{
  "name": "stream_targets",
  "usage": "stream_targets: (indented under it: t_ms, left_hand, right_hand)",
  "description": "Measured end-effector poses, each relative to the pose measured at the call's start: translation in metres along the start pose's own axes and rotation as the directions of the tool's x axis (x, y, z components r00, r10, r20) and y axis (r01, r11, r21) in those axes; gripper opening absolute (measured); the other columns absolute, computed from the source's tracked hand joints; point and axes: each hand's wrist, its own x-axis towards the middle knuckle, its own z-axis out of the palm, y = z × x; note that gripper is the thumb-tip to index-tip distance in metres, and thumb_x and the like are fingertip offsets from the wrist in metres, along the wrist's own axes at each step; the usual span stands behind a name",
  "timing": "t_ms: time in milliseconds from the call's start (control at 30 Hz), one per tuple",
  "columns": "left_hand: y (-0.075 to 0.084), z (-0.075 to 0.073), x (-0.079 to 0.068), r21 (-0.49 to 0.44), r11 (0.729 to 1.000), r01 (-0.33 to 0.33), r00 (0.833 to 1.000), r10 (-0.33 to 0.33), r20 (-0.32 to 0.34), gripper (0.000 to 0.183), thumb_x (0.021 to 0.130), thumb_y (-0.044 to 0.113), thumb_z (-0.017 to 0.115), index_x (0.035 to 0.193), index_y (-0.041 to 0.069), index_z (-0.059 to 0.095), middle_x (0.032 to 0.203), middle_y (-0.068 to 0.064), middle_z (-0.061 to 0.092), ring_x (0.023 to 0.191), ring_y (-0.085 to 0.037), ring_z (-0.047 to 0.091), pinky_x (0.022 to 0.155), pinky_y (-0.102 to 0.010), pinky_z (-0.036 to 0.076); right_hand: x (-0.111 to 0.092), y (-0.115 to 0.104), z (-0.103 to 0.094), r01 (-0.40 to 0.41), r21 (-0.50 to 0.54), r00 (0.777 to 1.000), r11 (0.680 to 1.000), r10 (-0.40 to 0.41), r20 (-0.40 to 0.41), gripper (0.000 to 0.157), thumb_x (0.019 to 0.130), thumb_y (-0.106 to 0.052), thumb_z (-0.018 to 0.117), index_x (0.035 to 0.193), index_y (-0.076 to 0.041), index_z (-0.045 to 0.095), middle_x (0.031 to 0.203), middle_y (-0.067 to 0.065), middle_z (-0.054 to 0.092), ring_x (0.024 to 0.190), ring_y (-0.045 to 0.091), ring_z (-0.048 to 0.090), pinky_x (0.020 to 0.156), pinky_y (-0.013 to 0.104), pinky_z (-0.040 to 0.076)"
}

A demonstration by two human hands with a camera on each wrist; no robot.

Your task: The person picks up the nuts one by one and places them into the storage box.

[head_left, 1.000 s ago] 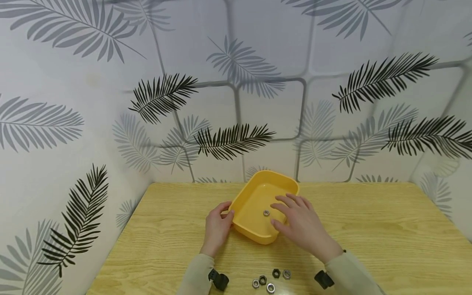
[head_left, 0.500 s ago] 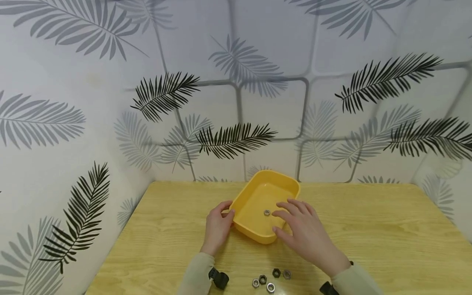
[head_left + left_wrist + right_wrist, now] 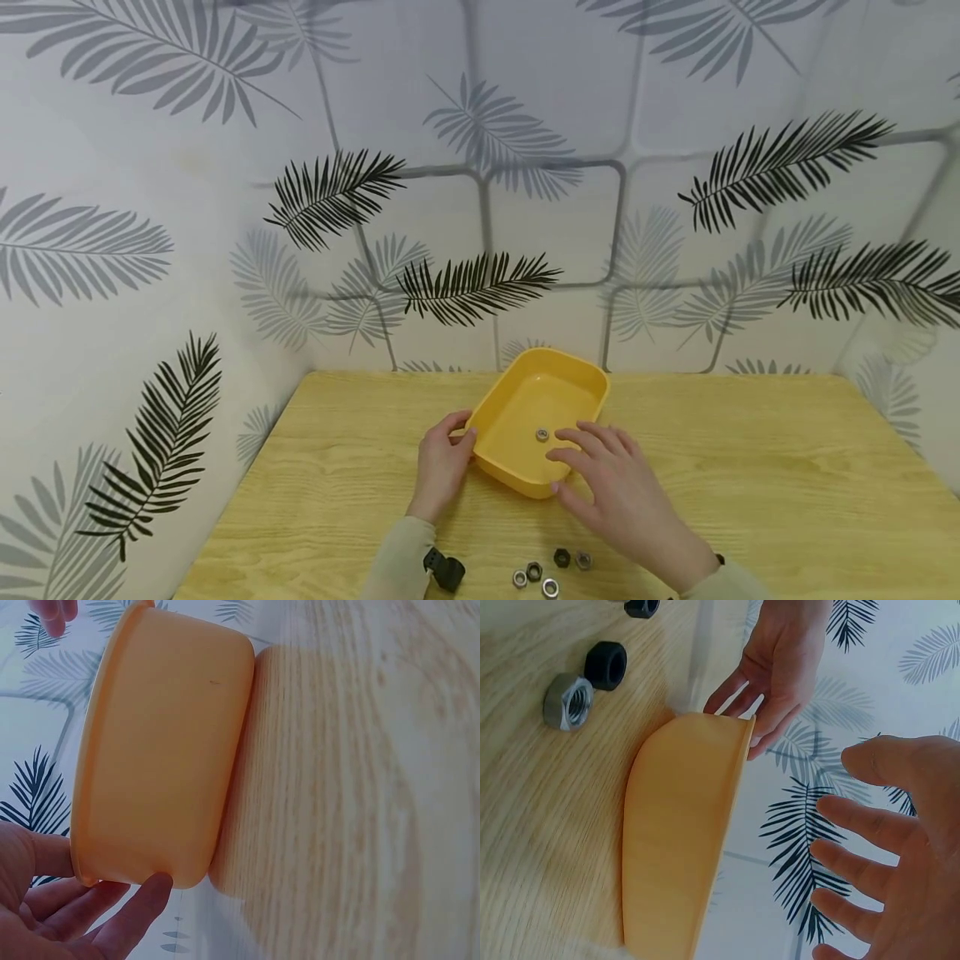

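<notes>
A yellow plastic bin (image 3: 517,417) sits on the table, turned at an angle, with one metal nut (image 3: 542,434) on its floor. My left hand (image 3: 442,460) grips the bin's near left side, thumb at the rim and fingers against the outer wall, as the left wrist view shows. Over the bin's near right edge hovers my right hand (image 3: 618,487), its fingers spread and nothing held. In the right wrist view those fingers (image 3: 855,870) are apart from the bin wall (image 3: 679,832).
Several loose nuts, such as a silver nut (image 3: 551,587) and a black nut (image 3: 562,557), lie on the wooden table (image 3: 337,500) in front of the bin. A patterned wall (image 3: 525,217) rises behind the table's far edge.
My right hand has drawn back from over the bin toward its near right edge, down and slightly right in the head view. My left hand, the bin and the nuts stay put.
</notes>
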Motion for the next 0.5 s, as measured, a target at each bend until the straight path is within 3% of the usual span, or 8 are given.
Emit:
stream_targets:
  t_ms: [500]
  left_hand:
    - [0.000, 0.000, 0.000, 0.011, 1.000, -0.002, 1.000, 0.002, -0.008, 0.032, 0.098, 0.010, 0.061, 0.129, 0.002, 0.062, 0.122, -0.015, 0.063, 0.093, -0.025, 0.067, 0.069, -0.032, 0.059]
  right_hand:
    - [-0.010, -0.019, -0.002, 0.027, 0.048, 0.998, 0.999, -0.030, 0.063, 0.026, 0.088, -0.034, 0.071, 0.112, -0.024, 0.071, 0.132, -0.003, 0.059, 0.128, 0.027, 0.047, 0.102, 0.052, 0.036]
